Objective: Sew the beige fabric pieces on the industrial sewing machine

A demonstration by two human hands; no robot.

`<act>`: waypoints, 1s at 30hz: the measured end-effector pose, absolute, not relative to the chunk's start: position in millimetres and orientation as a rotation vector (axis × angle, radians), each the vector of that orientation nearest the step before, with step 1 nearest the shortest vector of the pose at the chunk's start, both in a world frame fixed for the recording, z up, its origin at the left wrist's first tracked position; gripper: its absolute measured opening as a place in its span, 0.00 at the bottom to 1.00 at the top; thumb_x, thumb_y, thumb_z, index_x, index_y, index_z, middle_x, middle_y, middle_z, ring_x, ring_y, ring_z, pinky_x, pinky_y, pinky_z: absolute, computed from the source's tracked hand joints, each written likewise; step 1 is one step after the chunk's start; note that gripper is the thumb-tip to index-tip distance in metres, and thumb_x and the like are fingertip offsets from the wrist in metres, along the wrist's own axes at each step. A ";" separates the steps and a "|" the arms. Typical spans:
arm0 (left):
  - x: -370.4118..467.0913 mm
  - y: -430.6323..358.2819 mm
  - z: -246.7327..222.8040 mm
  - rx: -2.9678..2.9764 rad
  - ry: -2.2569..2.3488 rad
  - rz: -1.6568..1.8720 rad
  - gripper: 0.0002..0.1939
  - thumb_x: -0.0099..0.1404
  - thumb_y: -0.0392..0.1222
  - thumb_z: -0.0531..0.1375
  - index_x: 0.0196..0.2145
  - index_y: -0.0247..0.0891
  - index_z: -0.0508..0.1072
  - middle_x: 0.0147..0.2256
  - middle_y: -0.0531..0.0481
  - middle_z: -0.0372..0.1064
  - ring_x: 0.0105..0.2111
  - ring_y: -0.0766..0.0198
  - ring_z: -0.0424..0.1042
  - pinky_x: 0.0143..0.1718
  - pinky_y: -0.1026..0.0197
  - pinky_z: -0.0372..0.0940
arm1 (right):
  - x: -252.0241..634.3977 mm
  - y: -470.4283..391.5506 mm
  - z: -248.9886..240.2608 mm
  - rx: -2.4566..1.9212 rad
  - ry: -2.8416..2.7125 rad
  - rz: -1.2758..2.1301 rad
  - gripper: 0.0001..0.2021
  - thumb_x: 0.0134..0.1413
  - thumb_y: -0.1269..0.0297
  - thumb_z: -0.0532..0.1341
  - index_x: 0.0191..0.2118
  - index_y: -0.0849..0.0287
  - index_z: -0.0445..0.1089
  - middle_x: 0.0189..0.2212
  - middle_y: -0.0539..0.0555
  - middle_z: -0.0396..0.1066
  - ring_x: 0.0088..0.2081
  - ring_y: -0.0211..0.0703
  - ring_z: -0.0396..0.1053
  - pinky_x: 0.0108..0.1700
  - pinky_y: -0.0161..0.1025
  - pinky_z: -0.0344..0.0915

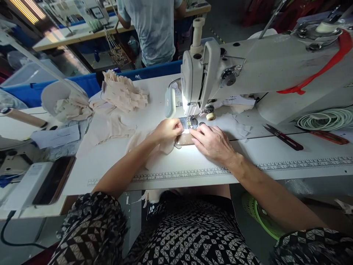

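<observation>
A white sewing machine (237, 66) stands over the table, its lamp lighting the needle area. My left hand (168, 129) is just left of the presser foot (190, 120), thumb and fingers pinched together; what is between them is too small to make out. Pale beige fabric (167, 145) lies under that hand and trails left over the table. My right hand (213, 141) rests right of the foot, palm down, fingers spread and fingertips near the needle plate. A brownish plate (184, 139) shows between the hands.
Stacked beige pieces (124, 92) lie at the back left. Thread snips (285, 138), an orange-handled tool (328, 137) and coiled pale cord (324, 118) lie at right. A phone (54, 180) lies at left. A printed ruler (176, 175) follows the front edge. A person (154, 29) is beyond.
</observation>
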State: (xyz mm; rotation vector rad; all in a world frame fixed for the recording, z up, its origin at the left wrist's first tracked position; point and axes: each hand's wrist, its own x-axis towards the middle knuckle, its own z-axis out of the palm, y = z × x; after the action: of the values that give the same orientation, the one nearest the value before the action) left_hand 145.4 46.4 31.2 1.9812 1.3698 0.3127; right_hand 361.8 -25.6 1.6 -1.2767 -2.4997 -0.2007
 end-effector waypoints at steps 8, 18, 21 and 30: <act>140.4 47.4 24.9 2.257 1.367 0.315 0.06 0.66 0.39 0.58 0.34 0.39 0.76 0.33 0.49 0.77 0.33 0.58 0.75 0.36 0.57 0.68 | 356.6 -23.8 2.6 -1.288 -2.577 -0.287 0.23 0.76 0.59 0.48 0.58 0.58 0.78 0.39 0.60 0.72 0.35 0.48 0.61 0.39 0.45 0.52; 132.5 2.4 -0.5 2.986 0.808 0.653 0.18 0.76 0.31 0.48 0.54 0.26 0.74 0.52 0.31 0.76 0.52 0.49 0.75 0.55 0.44 0.75 | 355.1 -23.1 4.5 -1.269 -2.580 -0.282 0.22 0.75 0.62 0.48 0.49 0.61 0.80 0.38 0.60 0.73 0.33 0.47 0.60 0.38 0.45 0.50; 129.8 0.3 -5.1 2.977 0.816 0.656 0.18 0.77 0.32 0.48 0.54 0.24 0.74 0.51 0.31 0.76 0.50 0.51 0.76 0.53 0.48 0.77 | 354.8 -23.6 5.8 -1.259 -2.573 -0.262 0.23 0.75 0.62 0.46 0.54 0.61 0.79 0.37 0.59 0.73 0.34 0.47 0.60 0.38 0.45 0.50; 142.4 -1.3 1.0 2.921 0.994 0.486 0.16 0.76 0.34 0.48 0.49 0.28 0.75 0.49 0.33 0.74 0.48 0.50 0.74 0.50 0.50 0.76 | 364.8 -19.0 15.8 -1.386 -2.372 -0.141 0.22 0.75 0.63 0.47 0.49 0.56 0.80 0.37 0.58 0.73 0.35 0.47 0.65 0.41 0.46 0.60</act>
State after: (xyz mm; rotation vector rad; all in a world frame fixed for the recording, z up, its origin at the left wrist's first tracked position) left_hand 142.4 -1.3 1.0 2.9214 0.9942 0.4861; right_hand 364.8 -19.0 15.8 -1.3864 -2.3724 -0.1414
